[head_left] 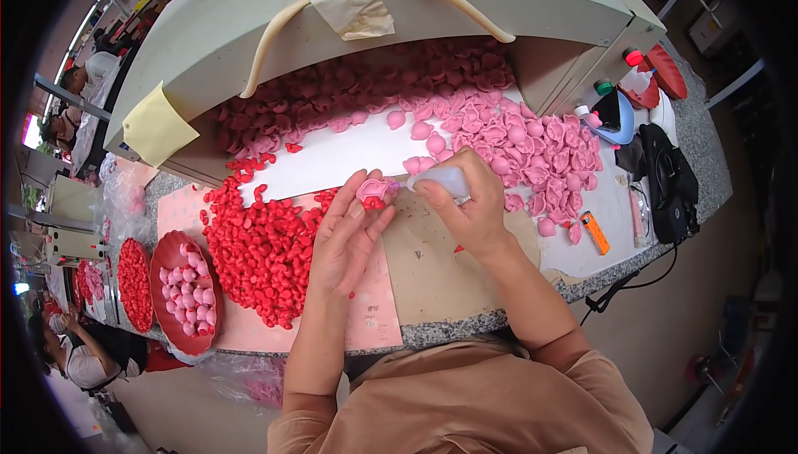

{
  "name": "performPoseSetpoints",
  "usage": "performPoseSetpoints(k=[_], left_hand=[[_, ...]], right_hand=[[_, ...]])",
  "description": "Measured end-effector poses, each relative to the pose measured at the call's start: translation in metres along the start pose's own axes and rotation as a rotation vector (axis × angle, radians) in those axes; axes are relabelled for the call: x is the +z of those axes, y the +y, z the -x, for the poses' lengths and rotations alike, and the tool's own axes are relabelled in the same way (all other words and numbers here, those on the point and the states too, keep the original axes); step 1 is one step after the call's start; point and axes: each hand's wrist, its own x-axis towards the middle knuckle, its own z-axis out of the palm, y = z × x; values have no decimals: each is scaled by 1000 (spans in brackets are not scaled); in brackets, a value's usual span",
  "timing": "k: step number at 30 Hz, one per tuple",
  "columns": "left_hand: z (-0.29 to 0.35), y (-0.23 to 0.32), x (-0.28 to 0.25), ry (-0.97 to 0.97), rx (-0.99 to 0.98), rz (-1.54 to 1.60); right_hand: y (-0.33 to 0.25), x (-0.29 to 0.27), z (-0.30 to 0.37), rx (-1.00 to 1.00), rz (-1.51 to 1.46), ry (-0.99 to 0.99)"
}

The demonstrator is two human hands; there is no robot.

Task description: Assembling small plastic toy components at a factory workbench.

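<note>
My left hand [337,242] is raised over the table and pinches a small pink cup-shaped plastic piece [378,186]. A bit of red shows at the lower side of that piece. In my right hand [475,205] is a translucent squeeze bottle [449,178], tipped sideways. Its nozzle points at the pink piece; whether they touch I cannot tell. Left of my left hand lies a big heap of small glossy red pieces [258,263]. Beyond my right hand spreads a pile of pink shell-like and rounded pieces [536,147].
A grey hood [465,5] arches over more pink pieces at the back. A red dish [163,321] of pink balls stands left, beside a tray of red pieces [133,284]. An orange lighter [595,234] and black bag [669,180] lie right. Other people sit far left.
</note>
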Motion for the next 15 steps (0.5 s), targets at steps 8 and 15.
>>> performPoseSetpoints(k=[8, 15], left_hand=[[-1, -1, 1, 15, 18, 26], [-1, 0, 1, 33, 20, 54]], right_hand=[[0, 0, 0, -33, 20, 14], [-1, 1, 0, -13, -5, 27]])
